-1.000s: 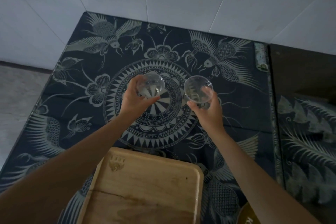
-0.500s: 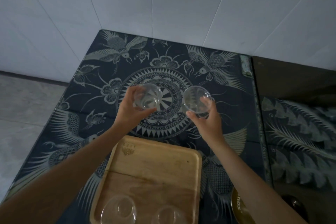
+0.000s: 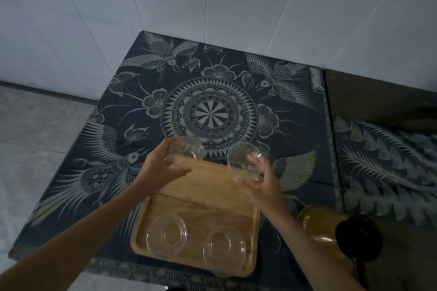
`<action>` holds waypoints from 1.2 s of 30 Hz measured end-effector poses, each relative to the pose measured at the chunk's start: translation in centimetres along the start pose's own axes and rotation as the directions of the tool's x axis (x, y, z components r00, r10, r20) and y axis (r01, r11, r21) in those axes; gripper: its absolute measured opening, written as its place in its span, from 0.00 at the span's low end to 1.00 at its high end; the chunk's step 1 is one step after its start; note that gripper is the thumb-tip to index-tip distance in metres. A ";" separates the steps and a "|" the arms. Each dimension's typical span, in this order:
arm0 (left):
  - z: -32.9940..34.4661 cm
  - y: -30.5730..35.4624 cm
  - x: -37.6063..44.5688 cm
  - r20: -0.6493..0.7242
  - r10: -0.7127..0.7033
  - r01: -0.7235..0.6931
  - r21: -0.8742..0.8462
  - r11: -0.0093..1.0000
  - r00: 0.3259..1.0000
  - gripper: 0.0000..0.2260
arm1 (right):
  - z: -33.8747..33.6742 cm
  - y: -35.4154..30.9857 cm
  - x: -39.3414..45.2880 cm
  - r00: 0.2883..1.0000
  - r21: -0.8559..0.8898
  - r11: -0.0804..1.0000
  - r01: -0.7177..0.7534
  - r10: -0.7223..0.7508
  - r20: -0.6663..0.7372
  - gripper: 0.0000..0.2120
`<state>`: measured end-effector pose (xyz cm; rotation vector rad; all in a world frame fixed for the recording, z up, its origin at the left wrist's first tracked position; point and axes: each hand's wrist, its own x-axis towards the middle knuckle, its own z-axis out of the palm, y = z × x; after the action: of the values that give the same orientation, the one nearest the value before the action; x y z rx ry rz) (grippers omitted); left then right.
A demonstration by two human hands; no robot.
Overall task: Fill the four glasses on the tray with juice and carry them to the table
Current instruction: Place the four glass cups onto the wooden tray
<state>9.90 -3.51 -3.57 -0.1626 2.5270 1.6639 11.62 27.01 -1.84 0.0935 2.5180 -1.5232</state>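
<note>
A wooden tray [image 3: 203, 198] lies on the dark patterned tablecloth [image 3: 132, 130]. Two clear glasses stand at its near end, one on the left [image 3: 167, 235] and one on the right [image 3: 224, 250]. My left hand [image 3: 159, 168] grips a third clear glass [image 3: 188, 151] over the tray's far left corner. My right hand [image 3: 262, 179] holds a fourth clear glass [image 3: 243, 158] over the far right corner. All the glasses look empty. A juice bottle [image 3: 319, 227] with amber liquid and a black cap [image 3: 359, 241] stands right of the tray.
The table sits in a corner of white tiled walls [image 3: 212, 7]. A second dark surface [image 3: 383, 160] with patterned cloth adjoins on the right. Grey floor [image 3: 35, 130] lies to the left of the table's edge.
Both hands have drawn back from the table's centre medallion toward me, bringing their glasses over the tray's far end. The view has pulled back, showing the tray's near glasses and the bottle.
</note>
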 end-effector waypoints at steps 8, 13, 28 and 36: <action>0.8 -3.0 -2.2 0.120 0.009 -0.025 0.138 0.990 0.993 0.44 | 1.5 2.5 -2.6 0.999 -0.058 0.998 -0.029 0.030 0.027 0.36; 0.9 -3.2 -2.9 0.204 0.022 -0.053 0.151 0.987 0.979 0.40 | 2.1 3.3 -3.2 0.997 -0.076 0.995 -0.068 0.071 0.040 0.39; 0.8 -4.7 -3.5 0.239 0.001 -0.031 0.121 0.992 0.971 0.46 | 2.6 3.8 -3.7 0.993 -0.050 0.994 -0.099 0.102 0.065 0.42; -0.5 -3.9 -4.6 0.252 0.037 -0.075 0.143 0.987 0.967 0.55 | 0.6 3.6 -5.3 0.998 -0.088 0.995 -0.056 0.059 0.031 0.45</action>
<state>14.98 -5.34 -6.20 0.1246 2.4722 1.4022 17.46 28.44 -4.13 0.1255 2.5287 -1.3797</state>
